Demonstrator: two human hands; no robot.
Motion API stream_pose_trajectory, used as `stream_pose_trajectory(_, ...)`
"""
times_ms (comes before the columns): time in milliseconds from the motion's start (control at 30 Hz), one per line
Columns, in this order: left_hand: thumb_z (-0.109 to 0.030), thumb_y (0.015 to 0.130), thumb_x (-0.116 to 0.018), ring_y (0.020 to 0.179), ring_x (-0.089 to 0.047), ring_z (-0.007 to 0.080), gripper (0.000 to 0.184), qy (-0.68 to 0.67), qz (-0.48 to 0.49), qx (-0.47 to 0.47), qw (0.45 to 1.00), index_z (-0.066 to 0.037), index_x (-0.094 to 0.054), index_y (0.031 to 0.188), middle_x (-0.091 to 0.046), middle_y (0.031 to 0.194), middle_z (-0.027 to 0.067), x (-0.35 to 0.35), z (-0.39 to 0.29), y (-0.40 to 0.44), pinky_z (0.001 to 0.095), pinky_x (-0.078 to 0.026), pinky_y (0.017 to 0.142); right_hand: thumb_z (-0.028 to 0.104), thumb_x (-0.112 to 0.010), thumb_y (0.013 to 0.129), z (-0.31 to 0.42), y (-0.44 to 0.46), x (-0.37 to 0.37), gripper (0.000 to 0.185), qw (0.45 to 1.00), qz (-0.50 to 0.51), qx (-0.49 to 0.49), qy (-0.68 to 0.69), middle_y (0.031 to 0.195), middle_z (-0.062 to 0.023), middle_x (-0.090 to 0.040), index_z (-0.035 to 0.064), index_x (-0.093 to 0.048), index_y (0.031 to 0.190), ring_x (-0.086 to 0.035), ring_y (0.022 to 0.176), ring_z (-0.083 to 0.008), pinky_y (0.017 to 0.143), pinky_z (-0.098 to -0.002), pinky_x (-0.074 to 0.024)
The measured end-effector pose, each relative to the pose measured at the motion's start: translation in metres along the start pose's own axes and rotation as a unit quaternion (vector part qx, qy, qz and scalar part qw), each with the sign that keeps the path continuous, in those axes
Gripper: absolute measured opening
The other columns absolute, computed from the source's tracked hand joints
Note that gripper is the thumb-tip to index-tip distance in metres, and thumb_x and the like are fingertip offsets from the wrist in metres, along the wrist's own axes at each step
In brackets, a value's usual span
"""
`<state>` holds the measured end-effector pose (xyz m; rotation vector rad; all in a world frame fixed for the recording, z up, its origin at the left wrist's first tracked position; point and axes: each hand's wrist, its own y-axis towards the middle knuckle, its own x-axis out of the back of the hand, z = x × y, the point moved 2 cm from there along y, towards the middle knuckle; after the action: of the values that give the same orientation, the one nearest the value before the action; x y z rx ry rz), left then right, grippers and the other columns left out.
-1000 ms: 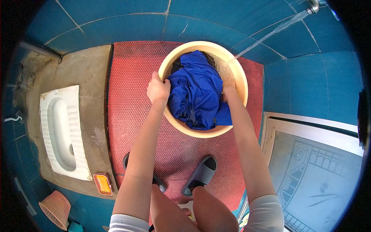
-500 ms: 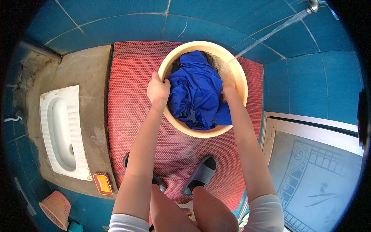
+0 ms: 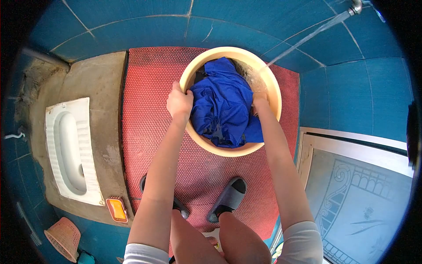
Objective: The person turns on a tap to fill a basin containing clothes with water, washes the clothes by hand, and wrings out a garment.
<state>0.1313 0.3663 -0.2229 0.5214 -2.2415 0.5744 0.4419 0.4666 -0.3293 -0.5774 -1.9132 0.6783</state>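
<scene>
A round cream-yellow plastic basin [image 3: 206,141] stands on the floor mat, with a crumpled blue garment [image 3: 222,94] in it. Dark fabric shows beneath the blue at its left and upper edges. My left hand [image 3: 179,102] is closed on the basin's left rim, thumb over the inner side. Inside the basin, at the garment's right side, my right hand [image 3: 260,102] has its fingers curled against the blue fabric; the fingertips are partly hidden. A stream of water [image 3: 303,40] from the tap [image 3: 355,8] falls into the basin just beyond my right hand.
Red textured matting [image 3: 151,132] covers the floor under my slippers [image 3: 228,199]. On the left is a white squat toilet [image 3: 72,152] set in concrete, with an orange soap in a dish [image 3: 117,209]. A pink basket [image 3: 63,237] lies lower left; a framed glass door [image 3: 360,198] is on the right.
Both hands, the basin and the garment keep their places. Water keeps running in, and the splashing beside my right hand looks a little more frothy.
</scene>
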Motion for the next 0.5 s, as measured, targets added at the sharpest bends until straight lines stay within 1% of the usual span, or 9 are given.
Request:
stream_pose_trajectory(33,-0.021,0.072,-0.058,0.077,-0.06,0.0358,0.029,0.0,0.0,0.0,1.0,-0.008,-0.047,0.096,-0.061,0.08,0.0182,0.0,0.0,0.0,0.0448,-0.047,0.07,0.015,-0.059,0.072,0.01,-0.032,0.027,0.012,1.0,-0.001,0.014,-0.026,0.069,-0.011,-0.065,0.0066,-0.066,0.069,-0.064,0.064,-0.021,0.056,-0.0341,-0.0511)
stream_pose_trajectory(67,-0.021,0.073,-0.057,0.077,-0.06,0.0359,0.03,0.001,0.002,0.002,1.0,-0.008,-0.047,0.097,-0.061,0.08,0.0182,0.001,-0.001,-0.001,0.0448,-0.047,0.07,0.015,-0.059,0.072,0.013,-0.046,0.04,0.012,1.0,-0.001,0.014,-0.026,0.069,-0.011,-0.065,0.0066,-0.066,0.069,-0.064,0.064,-0.021,0.056,-0.0341,-0.0511)
stream_pose_trajectory(133,-0.021,0.073,-0.057,0.076,-0.06,0.036,0.03,0.003,0.005,0.005,1.0,-0.008,-0.047,0.098,-0.062,0.08,0.0182,0.001,-0.001,-0.001,0.0448,-0.047,0.07,0.014,-0.058,0.074,0.015,-0.062,0.056,0.013,0.993,-0.02,0.008,0.117,0.07,-0.013,-0.065,0.0046,-0.066,0.07,-0.064,0.064,-0.0228,0.057,-0.0351,-0.0513)
stream_pose_trajectory(167,-0.021,0.073,-0.057,0.076,-0.06,0.0361,0.03,0.002,0.003,0.003,1.0,-0.008,-0.047,0.098,-0.062,0.079,0.0183,0.001,-0.001,-0.001,0.0449,-0.047,0.07,0.014,-0.058,0.074,0.015,-0.066,0.059,0.013,0.993,-0.02,0.008,0.117,0.07,-0.013,-0.065,0.0046,-0.066,0.07,-0.064,0.064,-0.0228,0.057,-0.0351,-0.0513)
stream_pose_trajectory(233,-0.021,0.073,-0.057,0.076,-0.06,0.0362,0.03,0.001,0.002,0.002,1.0,-0.008,-0.047,0.099,-0.062,0.079,0.0183,0.0,0.0,0.0,0.0449,-0.047,0.07,0.015,-0.053,0.077,0.016,-0.07,0.06,0.019,0.997,0.009,0.045,0.064,0.072,-0.0144,-0.064,0.0027,-0.067,0.071,-0.064,0.064,-0.0235,0.059,-0.035,-0.0515)
stream_pose_trajectory(267,-0.021,0.073,-0.057,0.076,-0.06,0.0361,0.03,0.0,0.002,0.001,1.0,-0.008,-0.047,0.099,-0.062,0.079,0.0183,-0.001,0.001,0.0,0.0449,-0.047,0.07,0.015,-0.053,0.077,0.017,-0.068,0.059,0.019,0.997,0.009,0.045,0.064,0.072,-0.0144,-0.064,0.0027,-0.067,0.071,-0.064,0.064,-0.0235,0.059,-0.035,-0.0515)
stream_pose_trajectory(433,-0.021,0.073,-0.057,0.076,-0.06,0.0359,0.031,0.006,0.005,0.003,1.0,-0.008,-0.047,0.099,-0.062,0.079,0.0184,0.0,0.0,0.0,0.0448,-0.047,0.07,0.017,-0.043,0.081,0.019,-0.055,0.049,0.028,0.999,0.029,-0.021,0.019,0.072,-0.0155,-0.064,0.0022,-0.067,0.075,-0.064,0.065,-0.0237,0.061,-0.0351,-0.0514)
stream_pose_trajectory(467,-0.021,0.073,-0.057,0.076,-0.06,0.0359,0.03,0.007,0.004,0.004,1.0,-0.008,-0.047,0.099,-0.062,0.079,0.0184,0.001,-0.001,0.0,0.0447,-0.047,0.07,0.017,-0.043,0.081,0.019,-0.056,0.049,0.028,0.999,0.029,-0.021,0.019,0.072,-0.0155,-0.064,0.0022,-0.067,0.075,-0.064,0.065,-0.0237,0.061,-0.0351,-0.0514)
stream_pose_trajectory(500,-0.021,0.073,-0.056,0.076,-0.06,0.0359,0.03,0.007,0.004,0.005,1.0,-0.008,-0.047,0.098,-0.062,0.079,0.0184,0.001,-0.001,-0.001,0.0447,-0.047,0.07,0.017,-0.046,0.08,0.021,-0.068,0.058,0.026,0.999,0.019,-0.013,0.022,0.075,-0.0142,-0.065,0.0031,-0.067,0.077,-0.064,0.068,-0.0237,0.063,-0.0352,-0.0513)
